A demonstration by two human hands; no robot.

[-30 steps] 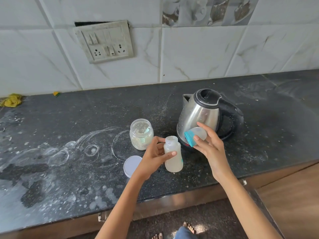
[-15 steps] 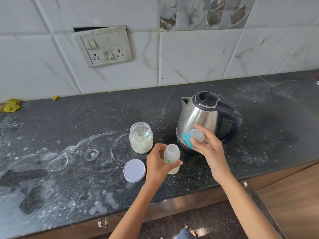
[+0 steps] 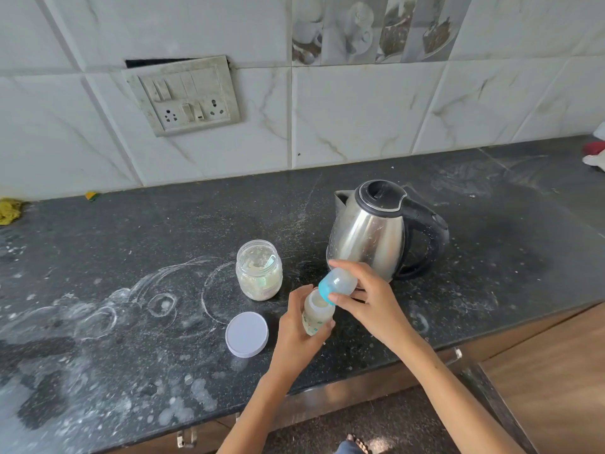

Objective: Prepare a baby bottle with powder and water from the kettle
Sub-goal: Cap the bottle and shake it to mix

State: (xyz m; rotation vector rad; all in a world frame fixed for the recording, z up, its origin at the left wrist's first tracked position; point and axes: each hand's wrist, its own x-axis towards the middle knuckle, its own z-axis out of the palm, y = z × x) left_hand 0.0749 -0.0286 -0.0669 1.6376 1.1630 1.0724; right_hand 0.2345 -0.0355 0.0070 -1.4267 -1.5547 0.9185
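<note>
Head view: left hand grips the baby bottle, fingers curled round its body, and holds it tilted just above the near part of the dark worktop. The bottle mouth is uncovered; pale contents show inside. Right hand pinches the bottle cap, a clear dome with a blue ring, between thumb and fingertips. The cap is tilted, and its blue ring meets the bottle rim on the right side. Steel kettle, black lid closed, stands just behind the right hand with its handle to the right. Powder jar stands uncapped, left of the kettle, with a scoop inside. White jar lid lies flat on the worktop, left of the left hand. White residue marks the worktop on the left.
</note>
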